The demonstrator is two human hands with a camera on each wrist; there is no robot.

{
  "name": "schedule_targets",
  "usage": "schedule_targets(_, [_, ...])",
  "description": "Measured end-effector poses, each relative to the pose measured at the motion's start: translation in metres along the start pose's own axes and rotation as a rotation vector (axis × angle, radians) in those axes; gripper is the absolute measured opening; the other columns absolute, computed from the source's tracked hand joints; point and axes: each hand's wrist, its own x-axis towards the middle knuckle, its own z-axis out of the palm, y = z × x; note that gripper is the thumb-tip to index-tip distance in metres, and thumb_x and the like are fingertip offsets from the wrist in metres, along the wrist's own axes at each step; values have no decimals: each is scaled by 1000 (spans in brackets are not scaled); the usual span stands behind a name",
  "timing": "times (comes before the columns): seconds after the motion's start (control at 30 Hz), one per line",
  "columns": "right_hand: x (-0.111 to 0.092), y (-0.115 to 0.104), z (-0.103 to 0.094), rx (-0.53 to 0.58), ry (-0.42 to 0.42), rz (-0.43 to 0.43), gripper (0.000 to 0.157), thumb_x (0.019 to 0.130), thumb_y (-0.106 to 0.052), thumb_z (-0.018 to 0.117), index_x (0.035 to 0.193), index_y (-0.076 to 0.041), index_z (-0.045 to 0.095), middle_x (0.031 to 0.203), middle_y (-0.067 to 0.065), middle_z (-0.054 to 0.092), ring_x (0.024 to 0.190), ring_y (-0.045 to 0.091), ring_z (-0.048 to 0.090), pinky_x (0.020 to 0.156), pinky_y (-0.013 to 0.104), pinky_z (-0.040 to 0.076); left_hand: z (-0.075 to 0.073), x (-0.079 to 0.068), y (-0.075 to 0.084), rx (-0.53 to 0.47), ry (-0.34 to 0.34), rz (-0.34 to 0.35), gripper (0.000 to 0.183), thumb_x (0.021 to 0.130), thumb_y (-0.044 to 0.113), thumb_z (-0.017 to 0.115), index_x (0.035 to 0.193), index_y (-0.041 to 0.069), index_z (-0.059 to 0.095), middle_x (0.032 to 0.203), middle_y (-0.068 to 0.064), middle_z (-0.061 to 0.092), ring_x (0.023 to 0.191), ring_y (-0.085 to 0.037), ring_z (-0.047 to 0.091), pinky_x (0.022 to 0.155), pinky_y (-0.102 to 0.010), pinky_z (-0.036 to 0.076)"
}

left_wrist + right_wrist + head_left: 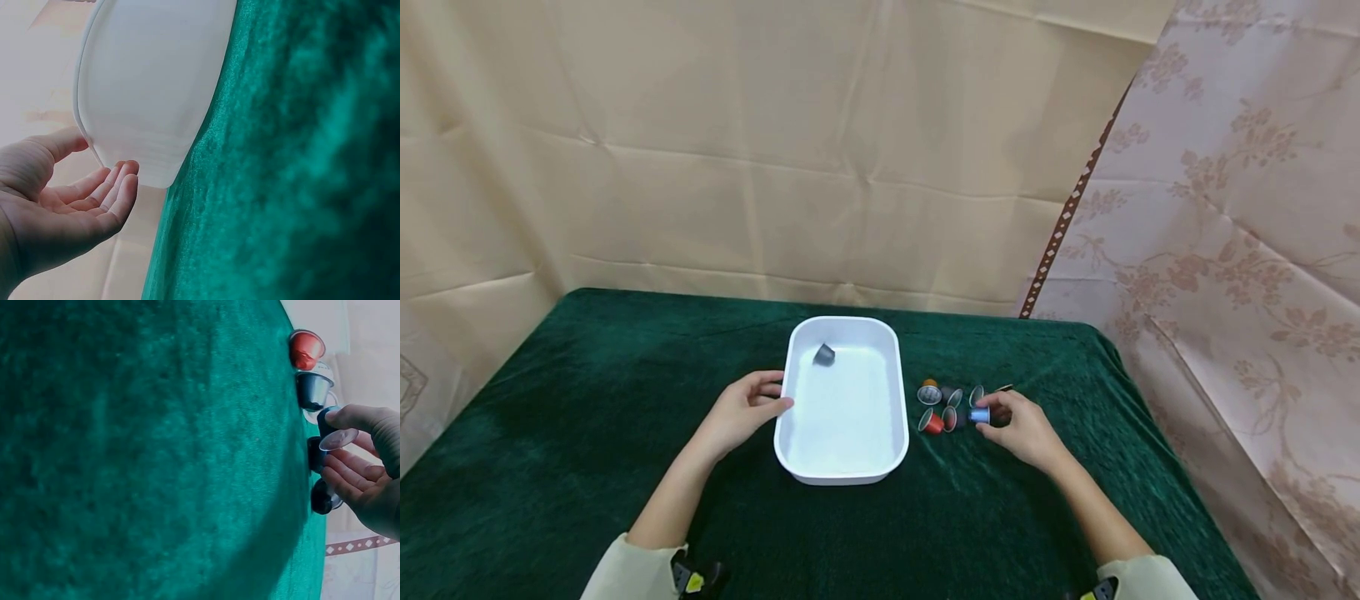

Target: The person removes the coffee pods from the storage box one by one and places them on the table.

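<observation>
In the head view my left hand (741, 414) grips the left side of a white rectangular tray (842, 421), thumb at the rim and fingers against the outer wall. Inside the tray, toward its far left, lies a dark grey coffee capsule (824, 355). To the right of the tray my right hand (1028, 429) pinches a blue coffee capsule (979, 414) between thumb and fingers. The right wrist view shows this capsule's pale lid (339, 439) facing the palm side. Several other capsules lie close around, among them a red capsule (932, 422) and one with an orange-brown body (929, 385).
A dark green velvet cloth (625, 400) covers the table. Behind it hangs a beige curtain (715, 167), and a pale floral cloth (1247, 250) hangs at the right. The loose capsules sit in a small cluster between the tray and my right hand.
</observation>
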Motion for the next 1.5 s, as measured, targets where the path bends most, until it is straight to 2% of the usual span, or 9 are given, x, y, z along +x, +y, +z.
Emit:
schedule_targets(0.87, [3, 10, 5, -10, -11, 21, 30, 82, -17, 67, 111, -10, 62, 109, 11, 57, 99, 25, 59, 85, 44, 51, 0, -1, 0, -2, 0, -7, 58, 87, 30, 63, 136, 7, 42, 125, -18, 55, 105, -26, 61, 88, -39, 53])
schedule_targets(1.5, [5, 7, 7, 6, -22, 18, 32, 82, -17, 68, 112, -8, 62, 109, 12, 58, 98, 25, 59, 85, 43, 51, 0, 0, 0, -1, 3, -10, 58, 87, 31, 63, 136, 9, 42, 125, -17, 55, 106, -26, 61, 88, -39, 53])
